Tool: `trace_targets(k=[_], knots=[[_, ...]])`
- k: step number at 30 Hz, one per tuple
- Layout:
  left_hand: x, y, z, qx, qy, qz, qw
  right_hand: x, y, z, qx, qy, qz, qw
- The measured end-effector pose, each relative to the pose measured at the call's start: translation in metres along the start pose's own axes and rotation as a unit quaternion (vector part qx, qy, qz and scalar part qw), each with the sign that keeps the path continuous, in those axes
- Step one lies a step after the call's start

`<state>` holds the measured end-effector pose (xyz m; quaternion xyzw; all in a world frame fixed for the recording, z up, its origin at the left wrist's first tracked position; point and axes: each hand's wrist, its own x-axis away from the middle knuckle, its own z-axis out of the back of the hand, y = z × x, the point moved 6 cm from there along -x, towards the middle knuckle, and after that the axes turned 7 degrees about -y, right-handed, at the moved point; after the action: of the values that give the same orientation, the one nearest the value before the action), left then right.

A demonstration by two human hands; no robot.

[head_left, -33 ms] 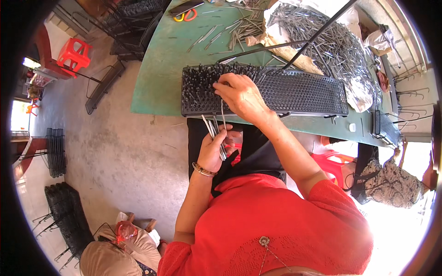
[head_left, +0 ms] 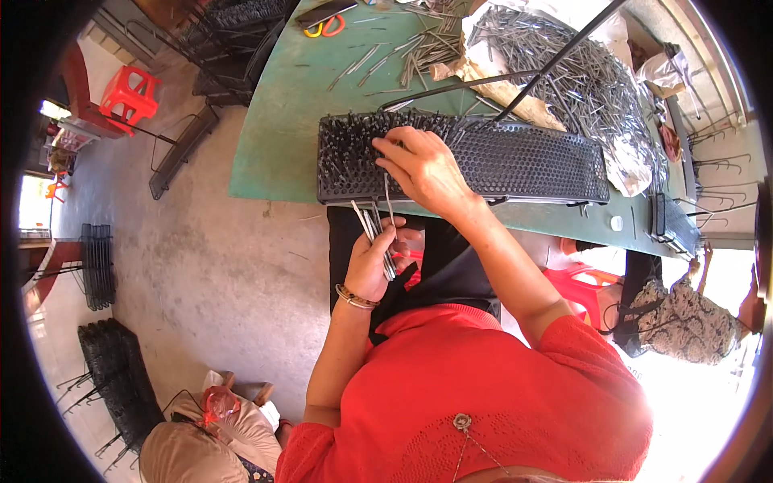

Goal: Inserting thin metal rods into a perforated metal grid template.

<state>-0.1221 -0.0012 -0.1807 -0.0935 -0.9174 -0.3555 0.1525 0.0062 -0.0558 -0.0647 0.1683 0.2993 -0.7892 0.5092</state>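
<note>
A long black rack with a honeycomb of holes (head_left: 527,157) lies along the near edge of the green table. Its left part is crowded with thin dark rods (head_left: 346,153) standing in the holes; bare holes show on the right part. Below its front edge, my left hand (head_left: 374,256) is closed around a bundle of thin grey metal rods (head_left: 366,221). Over the left half of the rack, my right hand (head_left: 420,171) has its fingers drawn together at the top of one thin rod (head_left: 388,193), which slants down toward my left hand. Its fingertips partly hide the rods behind.
Behind the rack, a large heap of loose rods (head_left: 564,72) lies on torn wrapping. More rods (head_left: 427,52) are scattered beside it, near scissors (head_left: 324,28). A long black bar (head_left: 555,60) slants above the table. A red stool (head_left: 130,97) stands on the left floor; another person (head_left: 684,318) is at right.
</note>
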Motion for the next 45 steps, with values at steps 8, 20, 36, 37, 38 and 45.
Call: trace_targets(k=[8,20,36,37,38,45], knots=[[0.006,0.021,-0.016,-0.055,-0.055,-0.029,0.997,0.035,0.004,-0.025,-0.403,-0.193,-0.309,0.840],[0.011,0.018,-0.016,-0.028,-0.077,0.040,0.996,0.041,0.019,-0.029,-0.445,-0.206,-0.332,0.806],[0.011,0.012,0.005,-0.019,-0.027,0.013,0.999,-0.010,0.014,-0.014,-0.244,0.044,-0.214,0.945],[0.011,0.012,0.005,-0.019,-0.027,0.013,0.999,-0.010,0.012,-0.013,-0.225,0.048,-0.197,0.953],[0.011,0.012,0.006,-0.021,-0.027,0.013,0.999,-0.011,0.011,-0.011,-0.206,0.052,-0.180,0.960],[0.010,0.009,0.007,-0.031,-0.028,0.011,0.999,-0.008,0.002,-0.010,-0.222,0.092,-0.159,0.958]])
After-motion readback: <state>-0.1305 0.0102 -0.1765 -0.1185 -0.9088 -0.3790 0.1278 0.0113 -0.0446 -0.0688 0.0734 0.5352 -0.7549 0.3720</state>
